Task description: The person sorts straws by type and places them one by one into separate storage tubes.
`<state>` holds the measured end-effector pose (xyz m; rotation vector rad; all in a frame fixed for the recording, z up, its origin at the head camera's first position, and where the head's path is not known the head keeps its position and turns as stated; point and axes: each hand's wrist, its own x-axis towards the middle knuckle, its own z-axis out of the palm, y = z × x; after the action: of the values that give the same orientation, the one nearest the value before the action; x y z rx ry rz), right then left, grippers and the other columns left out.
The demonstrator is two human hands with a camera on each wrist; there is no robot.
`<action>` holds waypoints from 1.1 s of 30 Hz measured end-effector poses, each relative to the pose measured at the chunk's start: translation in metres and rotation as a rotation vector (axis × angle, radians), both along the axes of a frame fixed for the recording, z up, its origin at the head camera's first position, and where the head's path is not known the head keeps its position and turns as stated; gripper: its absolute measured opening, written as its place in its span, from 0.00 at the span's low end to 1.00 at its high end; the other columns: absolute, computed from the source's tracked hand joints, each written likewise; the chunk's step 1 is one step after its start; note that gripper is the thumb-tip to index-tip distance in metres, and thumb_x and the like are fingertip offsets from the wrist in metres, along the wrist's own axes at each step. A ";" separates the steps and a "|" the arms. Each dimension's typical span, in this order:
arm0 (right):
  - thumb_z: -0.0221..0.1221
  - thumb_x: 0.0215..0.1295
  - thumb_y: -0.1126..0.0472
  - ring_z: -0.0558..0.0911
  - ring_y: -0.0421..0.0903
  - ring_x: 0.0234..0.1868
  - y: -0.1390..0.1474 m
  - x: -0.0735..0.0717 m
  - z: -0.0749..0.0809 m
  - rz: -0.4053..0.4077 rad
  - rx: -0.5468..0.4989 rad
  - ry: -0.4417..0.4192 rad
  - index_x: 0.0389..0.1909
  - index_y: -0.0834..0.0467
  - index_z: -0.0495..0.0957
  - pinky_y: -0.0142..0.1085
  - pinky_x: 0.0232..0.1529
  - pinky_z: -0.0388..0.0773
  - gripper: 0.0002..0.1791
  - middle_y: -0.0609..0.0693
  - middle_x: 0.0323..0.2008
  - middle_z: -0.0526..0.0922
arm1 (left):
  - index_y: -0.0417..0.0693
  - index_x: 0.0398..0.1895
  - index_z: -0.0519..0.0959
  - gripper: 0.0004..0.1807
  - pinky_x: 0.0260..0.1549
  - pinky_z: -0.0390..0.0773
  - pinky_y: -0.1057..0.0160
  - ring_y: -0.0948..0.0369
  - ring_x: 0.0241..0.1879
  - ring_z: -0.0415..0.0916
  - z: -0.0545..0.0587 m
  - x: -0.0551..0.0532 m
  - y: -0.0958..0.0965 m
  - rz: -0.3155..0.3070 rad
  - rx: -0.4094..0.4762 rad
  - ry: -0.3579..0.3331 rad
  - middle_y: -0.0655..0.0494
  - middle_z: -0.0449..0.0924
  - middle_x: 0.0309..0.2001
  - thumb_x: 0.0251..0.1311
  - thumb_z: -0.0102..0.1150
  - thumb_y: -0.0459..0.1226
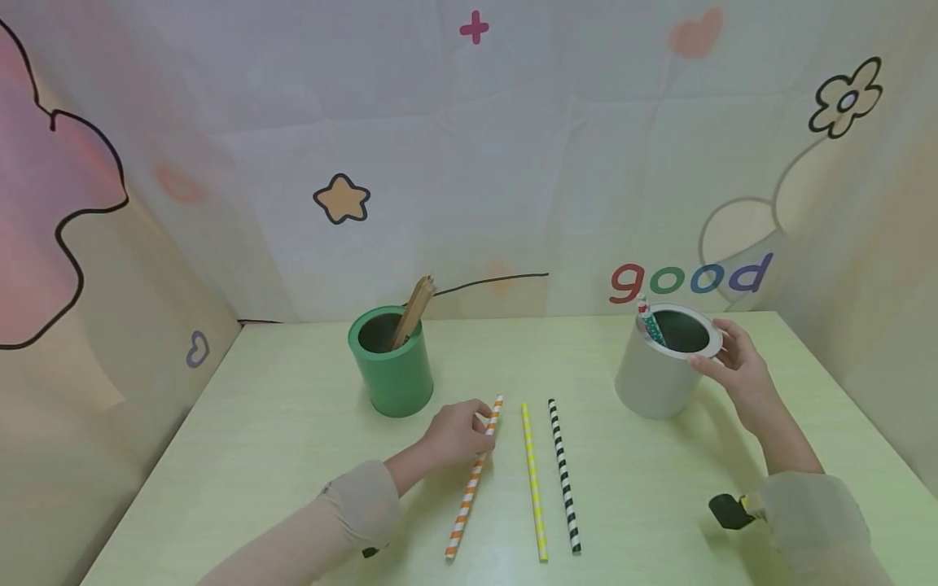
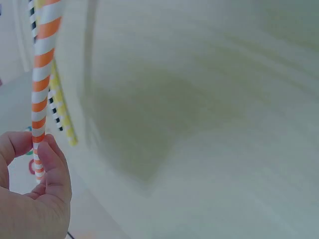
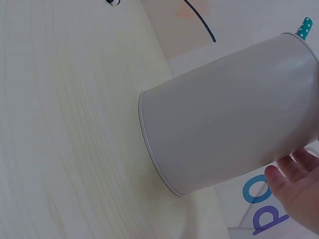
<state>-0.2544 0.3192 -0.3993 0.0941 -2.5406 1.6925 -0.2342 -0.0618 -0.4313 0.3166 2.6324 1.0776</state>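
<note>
My left hand [image 1: 458,433] pinches an orange-and-white striped paper straw [image 1: 469,498] between thumb and fingers. In the left wrist view the straw [image 2: 43,74] rises from the fingertips. To its right lie a yellow-and-white striped straw [image 1: 534,484] and a black-and-white striped straw [image 1: 564,480], roughly side by side. My right hand [image 1: 740,374] grips the white cylindrical holder [image 1: 652,378] at its right rim, thumb at the front. A green dotted stick [image 1: 650,324] leans inside that holder. In the right wrist view, fingers [image 3: 286,184] lie along the holder's side.
A green cylindrical holder [image 1: 399,378] stands at the back left, with a bundle of brown sticks [image 1: 414,313] leaning in it. The pale table [image 1: 278,456] meets a printed cloth backdrop [image 1: 454,163] at the back and sides.
</note>
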 end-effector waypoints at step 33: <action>0.51 0.63 0.58 0.49 0.59 0.66 0.001 -0.001 -0.002 0.000 -0.052 0.005 0.65 0.43 0.46 0.20 0.54 0.63 0.33 0.58 0.64 0.49 | 0.37 0.38 0.74 0.10 0.34 0.79 0.63 0.64 0.29 0.77 0.102 -0.012 0.064 0.092 0.650 -0.047 0.55 0.73 0.31 0.50 0.57 0.30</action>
<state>-0.2553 0.3199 -0.4008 0.0949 -2.4909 1.7548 -0.2461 0.0020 -0.3293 0.2907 2.1997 1.9267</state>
